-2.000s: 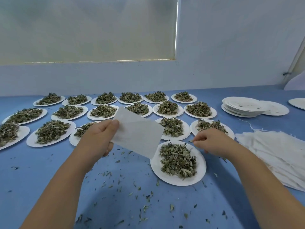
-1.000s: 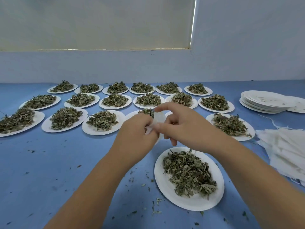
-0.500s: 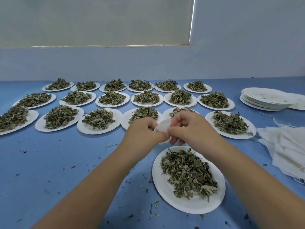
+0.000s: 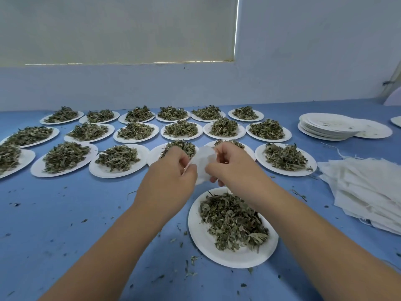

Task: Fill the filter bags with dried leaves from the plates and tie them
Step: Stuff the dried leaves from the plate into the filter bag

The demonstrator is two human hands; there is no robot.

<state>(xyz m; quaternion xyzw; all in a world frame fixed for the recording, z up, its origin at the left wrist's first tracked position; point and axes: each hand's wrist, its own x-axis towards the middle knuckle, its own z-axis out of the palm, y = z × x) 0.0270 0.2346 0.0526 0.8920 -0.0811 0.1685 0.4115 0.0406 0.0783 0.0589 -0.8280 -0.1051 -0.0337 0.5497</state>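
Step in hand: I was pulling open the mouth of one filter bag (image 4: 202, 164). It looked flat and white, so I judged it had no leaves in it yet.
Left hand: my left hand (image 4: 171, 170) pinched one edge of the bag with curled fingers.
Right hand: my right hand (image 4: 230, 168) pinched the opposite edge in the same way.
Place of the bag: in the air between my two hands, above the far rim of the nearest plate (image 4: 227, 259), not touching the desk (image 4: 65, 213).
Nearest plate: white, with a loose heap of dried leaves (image 4: 232, 222).
Other plates (image 4: 104, 172): three rows behind my hands, each with its own heap.
Empty plates (image 4: 325, 127): a stack at the far right, with only some crumbs.
Spare bags (image 4: 364, 192): a flat white pile with strings, on my right.
Next move: one hand had to keep the mouth open while the other took leaves from the nearest plate. The bag seemed thin and limp, so I think the mouth could close easily.
Risk: small leaf pieces (image 4: 191, 272) lay on the desk, so more could fall beside the bag.
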